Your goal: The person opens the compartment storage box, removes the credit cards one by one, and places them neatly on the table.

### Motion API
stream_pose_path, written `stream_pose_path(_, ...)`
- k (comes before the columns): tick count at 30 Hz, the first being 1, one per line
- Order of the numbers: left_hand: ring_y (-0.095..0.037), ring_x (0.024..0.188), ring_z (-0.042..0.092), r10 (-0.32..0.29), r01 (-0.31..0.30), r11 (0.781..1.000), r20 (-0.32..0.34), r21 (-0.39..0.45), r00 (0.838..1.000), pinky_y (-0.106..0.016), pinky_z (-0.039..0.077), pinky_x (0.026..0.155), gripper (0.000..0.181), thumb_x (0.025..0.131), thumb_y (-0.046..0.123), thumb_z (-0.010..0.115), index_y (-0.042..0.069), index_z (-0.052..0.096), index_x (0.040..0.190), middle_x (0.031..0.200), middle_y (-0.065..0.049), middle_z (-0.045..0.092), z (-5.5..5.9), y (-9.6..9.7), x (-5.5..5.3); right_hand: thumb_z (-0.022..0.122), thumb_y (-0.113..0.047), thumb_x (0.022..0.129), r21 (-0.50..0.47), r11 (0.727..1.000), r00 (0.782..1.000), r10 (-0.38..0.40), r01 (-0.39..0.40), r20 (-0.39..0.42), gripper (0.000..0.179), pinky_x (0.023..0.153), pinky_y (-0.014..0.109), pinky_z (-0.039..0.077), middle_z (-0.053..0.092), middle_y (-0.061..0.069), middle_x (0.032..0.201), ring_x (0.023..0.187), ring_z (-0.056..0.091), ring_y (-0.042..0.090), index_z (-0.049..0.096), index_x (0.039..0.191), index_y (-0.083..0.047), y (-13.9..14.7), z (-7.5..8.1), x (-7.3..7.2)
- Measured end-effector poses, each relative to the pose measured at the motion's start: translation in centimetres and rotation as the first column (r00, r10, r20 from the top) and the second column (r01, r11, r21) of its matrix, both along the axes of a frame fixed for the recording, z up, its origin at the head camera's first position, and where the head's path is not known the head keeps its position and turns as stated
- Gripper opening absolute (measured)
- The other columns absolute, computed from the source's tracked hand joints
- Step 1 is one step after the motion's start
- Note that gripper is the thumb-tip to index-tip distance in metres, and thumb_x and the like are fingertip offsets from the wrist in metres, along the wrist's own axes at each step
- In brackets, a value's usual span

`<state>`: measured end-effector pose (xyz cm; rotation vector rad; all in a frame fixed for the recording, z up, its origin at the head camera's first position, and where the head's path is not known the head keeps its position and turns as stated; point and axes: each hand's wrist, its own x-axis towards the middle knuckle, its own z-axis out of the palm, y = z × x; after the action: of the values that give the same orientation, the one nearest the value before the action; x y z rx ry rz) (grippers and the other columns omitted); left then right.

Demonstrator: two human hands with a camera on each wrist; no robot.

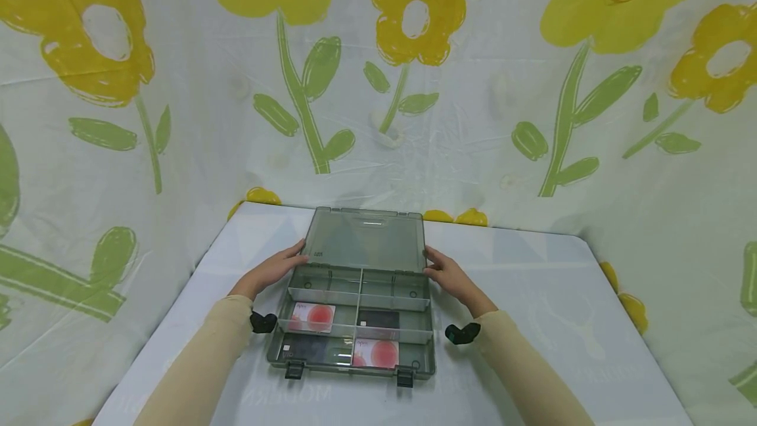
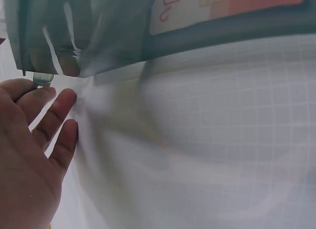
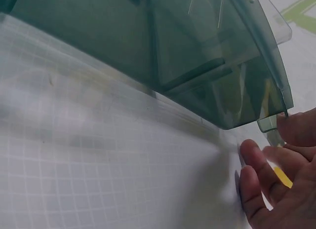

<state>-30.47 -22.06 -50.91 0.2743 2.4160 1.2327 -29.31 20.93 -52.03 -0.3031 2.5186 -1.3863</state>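
A grey-green see-through compartment box (image 1: 434,347) lies on the table with its lid (image 1: 367,235) folded back at the far side. Two white-and-pink cards (image 1: 313,317) and two dark cards (image 1: 378,319) lie in its nearer compartments; the far row holds none. My left hand (image 1: 269,275) holds the lid's left edge close to the hinge. On the opposite side, my right hand (image 1: 452,278) grips the lid's right edge. In the right wrist view, the thumb and fingers (image 3: 251,152) meet at a small see-through piece of the lid below the box's corner.
Two dark latches (image 1: 405,378) stick out from the box's front edge. The pale table (image 1: 532,321) extends on both sides, with a flower-printed curtain (image 1: 473,137) around its back and sides. Black wrist devices (image 1: 463,334) sit at both cuffs.
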Motion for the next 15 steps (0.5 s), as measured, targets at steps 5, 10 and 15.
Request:
stream_pose_path(5, -0.045, 0.153, 0.002, -0.002, 0.003, 1.0, 0.005, -0.017, 1.0, -0.066, 0.008, 0.124, 0.072, 0.109, 0.039, 0.04, 0.006, 0.008, 0.163, 0.169, -0.021, 0.004, 0.1, 0.23, 0.01, 0.051, -0.012, 0.108, 0.008, 1.0, 1.0, 0.011, -0.011, -0.004, 0.061, 0.111, 0.059, 0.045, 0.029, 0.026, 0.161, 0.138, 0.045, 0.047, 0.023, 0.16, 0.001, 0.22, -0.01, 0.16)
stream_pose_path(10, -0.045, 0.153, 0.002, 0.0, 0.0, 1.0, 0.006, -0.024, 1.0, -0.066, 0.009, 0.124, 0.072, 0.109, 0.039, 0.04, 0.005, 0.008, 0.163, 0.168, -0.022, 0.004, 0.22, 0.39, 0.09, 0.052, -0.014, 0.108, 0.013, 1.0, 1.0, 0.001, -0.001, 0.001, 0.061, 0.111, 0.06, 0.044, 0.031, 0.026, 0.161, 0.137, 0.045, 0.047, 0.025, 0.16, 0.002, 0.22, 0.16, 0.26)
stream_pose_path(15, -0.044, 0.154, 0.002, 0.01, -0.01, 1.0, 0.01, -0.021, 1.0, -0.065, 0.008, 0.125, 0.072, 0.109, 0.04, 0.039, 0.006, 0.008, 0.164, 0.169, -0.021, 0.004, 0.05, 0.3, 0.2, 0.052, -0.014, 0.108, 0.023, 1.0, 1.0, -0.005, 0.005, -0.004, 0.059, 0.109, 0.058, 0.047, 0.034, 0.026, 0.159, 0.135, 0.048, 0.046, 0.028, 0.159, 0.002, 0.23, 0.13, 0.27)
